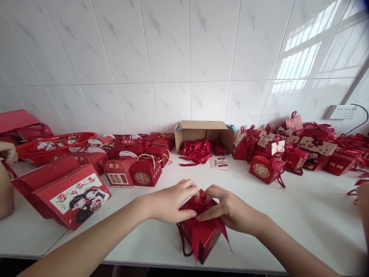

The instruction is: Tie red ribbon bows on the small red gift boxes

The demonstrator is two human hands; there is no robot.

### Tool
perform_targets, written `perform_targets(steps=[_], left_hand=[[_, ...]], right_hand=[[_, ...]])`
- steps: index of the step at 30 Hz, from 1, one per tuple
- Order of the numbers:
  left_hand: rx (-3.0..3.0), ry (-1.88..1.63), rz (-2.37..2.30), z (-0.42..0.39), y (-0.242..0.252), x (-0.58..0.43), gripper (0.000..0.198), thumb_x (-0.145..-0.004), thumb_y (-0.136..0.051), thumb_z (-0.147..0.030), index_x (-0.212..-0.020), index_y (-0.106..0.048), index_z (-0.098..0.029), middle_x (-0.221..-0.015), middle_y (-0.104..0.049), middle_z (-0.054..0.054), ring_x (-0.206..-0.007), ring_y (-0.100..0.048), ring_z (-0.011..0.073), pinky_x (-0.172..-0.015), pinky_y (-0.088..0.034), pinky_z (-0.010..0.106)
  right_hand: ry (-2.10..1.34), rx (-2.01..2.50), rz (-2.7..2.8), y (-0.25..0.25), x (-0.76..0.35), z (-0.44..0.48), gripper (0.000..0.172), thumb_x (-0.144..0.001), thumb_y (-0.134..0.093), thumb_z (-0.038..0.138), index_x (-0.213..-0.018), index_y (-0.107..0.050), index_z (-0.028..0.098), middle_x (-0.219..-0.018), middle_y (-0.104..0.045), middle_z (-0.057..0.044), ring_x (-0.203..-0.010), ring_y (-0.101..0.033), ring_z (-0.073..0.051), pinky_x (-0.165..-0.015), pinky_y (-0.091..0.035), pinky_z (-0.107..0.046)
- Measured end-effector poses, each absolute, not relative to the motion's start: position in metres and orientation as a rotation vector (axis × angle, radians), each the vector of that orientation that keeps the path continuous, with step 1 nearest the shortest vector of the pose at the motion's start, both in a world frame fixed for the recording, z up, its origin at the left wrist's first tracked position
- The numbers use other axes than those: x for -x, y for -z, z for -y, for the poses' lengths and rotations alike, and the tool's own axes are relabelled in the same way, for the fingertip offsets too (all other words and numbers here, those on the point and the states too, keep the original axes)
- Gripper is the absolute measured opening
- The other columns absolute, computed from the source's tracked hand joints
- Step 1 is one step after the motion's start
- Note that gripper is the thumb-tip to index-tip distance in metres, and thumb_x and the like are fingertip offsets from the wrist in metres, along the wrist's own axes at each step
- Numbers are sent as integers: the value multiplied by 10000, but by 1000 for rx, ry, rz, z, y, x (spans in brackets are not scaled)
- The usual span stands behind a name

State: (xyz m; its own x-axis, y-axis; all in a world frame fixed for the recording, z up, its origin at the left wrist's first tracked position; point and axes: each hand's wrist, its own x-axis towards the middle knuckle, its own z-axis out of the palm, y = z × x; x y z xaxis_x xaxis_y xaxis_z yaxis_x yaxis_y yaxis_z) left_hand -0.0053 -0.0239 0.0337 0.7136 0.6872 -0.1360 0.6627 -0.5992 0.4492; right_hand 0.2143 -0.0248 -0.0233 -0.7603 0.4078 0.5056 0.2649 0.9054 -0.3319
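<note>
Glossy white tiles with grey, marble-like veining cover the wall (207,46) behind a long white table (245,248), a barred window's reflection (302,48) gleaming at upper right. A white socket panel (343,112) sits low at right, a dark cable (366,115) curving beside it; shadow fills the space beneath the tabletop.

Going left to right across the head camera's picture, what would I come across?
Another person's hand, big couple box, double-happiness box, wearer's left hand, ribboned box, wearer's right hand, round-label box, wall socket.
</note>
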Motion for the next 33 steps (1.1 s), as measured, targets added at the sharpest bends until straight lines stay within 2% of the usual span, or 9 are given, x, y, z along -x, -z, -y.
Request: perform_targets(steps=[2,5,8,11,14,19,23,27,33], left_hand=[[-2419,-43,-1016,22,-32,4,221,-785,-571,-287,-1000,-534,-253,-1175,-447,41,-872,-560,174,-768,-466,287],[-2415,-13,-975,17,-30,0,185,-726,-589,-234,-903,-536,-238,-1180,-434,52,-1065,-500,238,-878,-458,347],[-2466,-29,-943,12,-30,-4,106,-722,-545,-182,-817,-542,-229,-1247,-434,54,-1234,-355,308,-977,-392,463],[-2543,-100,-897,9,-32,-8,159,-777,-441,-141,-775,-575,-226,-1283,-453,39,-1269,-299,313,-1031,-313,517],[-2611,-160,-906,6,-32,-9,185,-768,-433,-116,-727,-585,-213,-1239,-492,42,-1230,-327,311,-1038,-286,525],[-2562,-142,-928,7,-27,-6,96,-711,-543,-114,-690,-506,-200,-1227,-492,53,-1245,-313,307,-1015,-330,506],[-2528,-195,-888,11,-24,1,54,-804,-565,-242,-776,-524,-219,-1322,-443,67,-1304,-250,299,-1040,-323,499],[-2498,-205,-897,11,-25,8,71,-837,-556,-273,-788,-535,-226,-1331,-442,59,-1315,-239,284,-1059,-300,492],[-2352,-215,-851,14,-27,7,165,-899,-483,-308,-760,-482,-220,-1302,-471,43,-1302,-307,217,-1066,-315,426]], right_hand=[[-325,490,2478,23,-213,25,355,-882,-508,85,-1034,-730,316,-949,-632,-74,-902,-556,-169,-769,-500,-305],[-317,504,2486,24,-212,25,369,-866,-519,61,-1016,-736,319,-929,-631,-65,-904,-558,-168,-770,-500,-300],[-296,510,2487,24,-212,25,358,-856,-537,63,-1009,-741,314,-906,-630,-63,-888,-558,-171,-759,-499,-299],[-283,516,2488,24,-213,26,362,-855,-534,63,-1004,-742,319,-907,-629,-64,-877,-558,-173,-747,-499,-297],[-259,524,2488,24,-213,26,368,-855,-529,64,-1004,-741,326,-912,-627,-65,-869,-553,-173,-749,-496,-303],[-236,518,2488,24,-213,27,365,-865,-508,68,-984,-749,315,-896,-623,-69,-867,-560,-173,-755,-491,-310],[-261,511,2458,26,-212,26,333,-871,-525,88,-973,-751,310,-941,-634,-71,-888,-572,-171,-767,-495,-307],[-264,503,2457,27,-212,26,304,-882,-534,115,-972,-750,308,-943,-635,-73,-885,-573,-170,-753,-500,-303],[-248,515,2463,25,-212,27,348,-867,-517,69,-967,-755,301,-888,-601,-68,-857,-558,-166,-741,-495,-297]])
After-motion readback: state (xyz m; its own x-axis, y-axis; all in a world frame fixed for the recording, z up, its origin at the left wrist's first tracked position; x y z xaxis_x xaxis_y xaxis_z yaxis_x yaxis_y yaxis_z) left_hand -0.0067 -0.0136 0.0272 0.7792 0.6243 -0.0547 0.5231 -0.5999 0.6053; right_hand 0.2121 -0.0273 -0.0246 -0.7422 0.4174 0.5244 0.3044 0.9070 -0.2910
